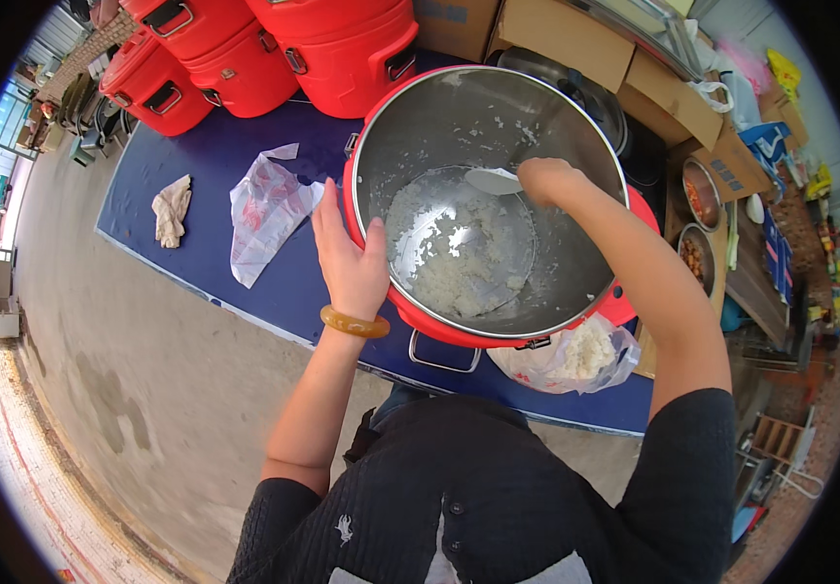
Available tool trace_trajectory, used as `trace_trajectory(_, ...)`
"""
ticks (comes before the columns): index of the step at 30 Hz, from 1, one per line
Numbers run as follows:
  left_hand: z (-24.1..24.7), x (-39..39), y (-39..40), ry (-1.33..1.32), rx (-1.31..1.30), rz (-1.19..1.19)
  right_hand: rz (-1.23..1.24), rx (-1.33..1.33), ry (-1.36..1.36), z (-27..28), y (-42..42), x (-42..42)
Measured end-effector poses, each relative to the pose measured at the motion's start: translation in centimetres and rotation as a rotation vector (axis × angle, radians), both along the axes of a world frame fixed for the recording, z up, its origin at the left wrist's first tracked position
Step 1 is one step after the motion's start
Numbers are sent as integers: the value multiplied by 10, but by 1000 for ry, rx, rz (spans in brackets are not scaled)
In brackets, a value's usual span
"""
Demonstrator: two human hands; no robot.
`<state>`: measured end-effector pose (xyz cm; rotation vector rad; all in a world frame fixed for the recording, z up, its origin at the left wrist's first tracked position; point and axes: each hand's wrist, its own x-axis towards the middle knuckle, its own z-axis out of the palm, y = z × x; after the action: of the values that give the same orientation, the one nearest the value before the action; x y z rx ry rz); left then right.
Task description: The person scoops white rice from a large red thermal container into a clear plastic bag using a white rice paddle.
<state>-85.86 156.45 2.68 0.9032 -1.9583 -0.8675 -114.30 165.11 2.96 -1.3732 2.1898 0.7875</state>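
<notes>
A red insulated food barrel with a steel inner wall (pixel 573 248) stands open on the table, tilted towards me. Cooked white rice (pixel 456 281) lies in a thin, patchy layer on its bottom, and grains cling to the sides. My right hand (pixel 549 181) reaches inside, closed around a white rice paddle (pixel 493 181) whose blade shows above the rice. On the barrel's left rim rests my left hand (pixel 350 263), fingers outside and thumb by the edge. A thin plastic bag holding white rice (pixel 586 354) sits against the barrel's near right side.
Several closed red insulated barrels (pixel 245 69) are stacked at the back left of the blue table (pixel 274 306). A crumpled plastic bag (pixel 266 212) and a cloth (pixel 172 210) lie on the left. Metal bowls of food (pixel 695 252) and cardboard boxes (pixel 566 40) stand to the right and behind.
</notes>
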Motion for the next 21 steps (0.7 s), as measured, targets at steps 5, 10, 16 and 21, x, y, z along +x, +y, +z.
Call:
trace_trajectory(5,1,-5,0,89,141,-117,145,-132,211,-84,-19,-41)
trace_trajectory(10,-1,-8,-3,144,145,-109,325,144,-34,-45,-23,-21)
trace_trajectory(16,4,-12,-8,145,212,-140,210,425,-495,-63,7,71)
trace_trajectory(21,2,-8,-12,130,236,-123,63,-25,-223,-22,-30,33)
